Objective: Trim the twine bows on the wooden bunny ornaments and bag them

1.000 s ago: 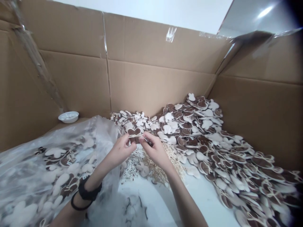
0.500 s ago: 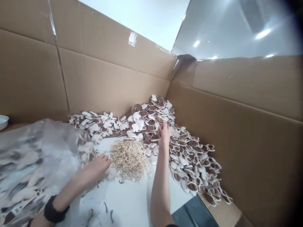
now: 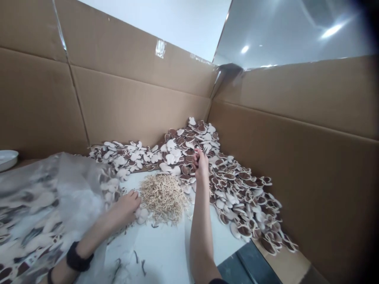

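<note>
My left hand (image 3: 129, 203) is low at the left edge of a heap of short cream cord pieces (image 3: 162, 197). Its fingers are bent together and point down, and what they hold, if anything, is hidden. Just beneath it lies a pale, rounded flat piece (image 3: 142, 215). My right hand (image 3: 201, 163) is in front of the big pile of flat brown-and-white pieces (image 3: 233, 185), many edged with cream loops. The fingers of this hand are curled in. Any small thing at the fingertips is too unclear to name.
Tall cardboard walls (image 3: 139, 90) meet in a corner behind the pile. Clear plastic sheeting (image 3: 77, 181) covers more pieces on the left. A white dish (image 3: 8, 159) stands at the far left. A dark flat panel (image 3: 248, 264) and dark scraps (image 3: 143, 267) lie in front.
My right hand has shifted slightly left, its fingers curled more inward. A pale strand seen at its fingertips earlier no longer shows. My left hand stays by the cord heap. The view has tilted slightly.
</note>
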